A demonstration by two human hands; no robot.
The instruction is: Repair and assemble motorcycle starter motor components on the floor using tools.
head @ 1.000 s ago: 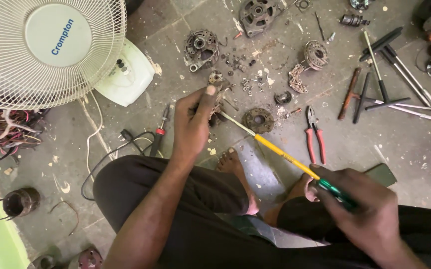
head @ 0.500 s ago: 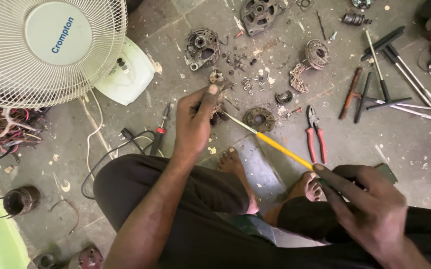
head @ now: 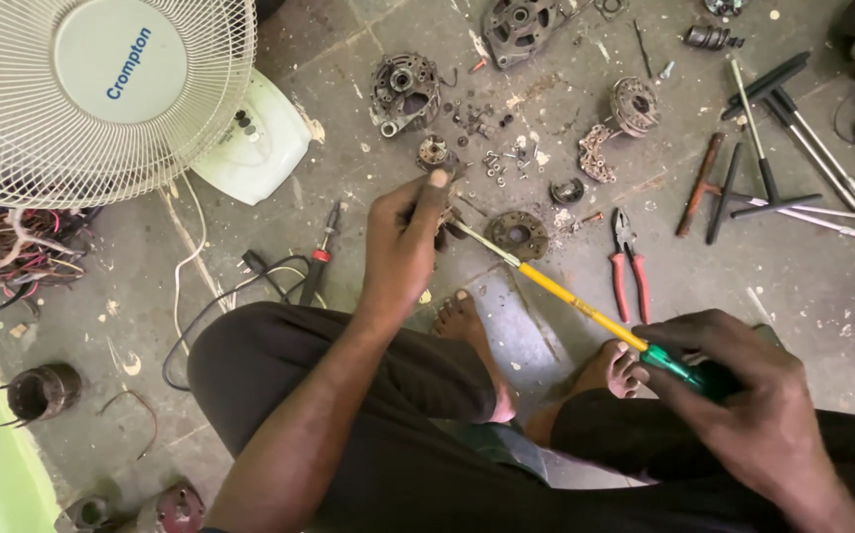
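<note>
— While you sit on the floor, what does each hand have?

— Right hand [head: 743,395], lower right of frame, closed around screwdriver [head: 585,311] handle. Left hand [head: 403,242], centre frame, fingers curled over small metal part [head: 444,225]; the screwdriver tip reaches it.

— Nearby?

— Red pliers [head: 630,262] right of the shaft; fan [head: 102,89] upper left.

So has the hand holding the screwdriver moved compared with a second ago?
Barely: the right hand stays beside the bare foot, shifting only slightly on the screwdriver.
</note>
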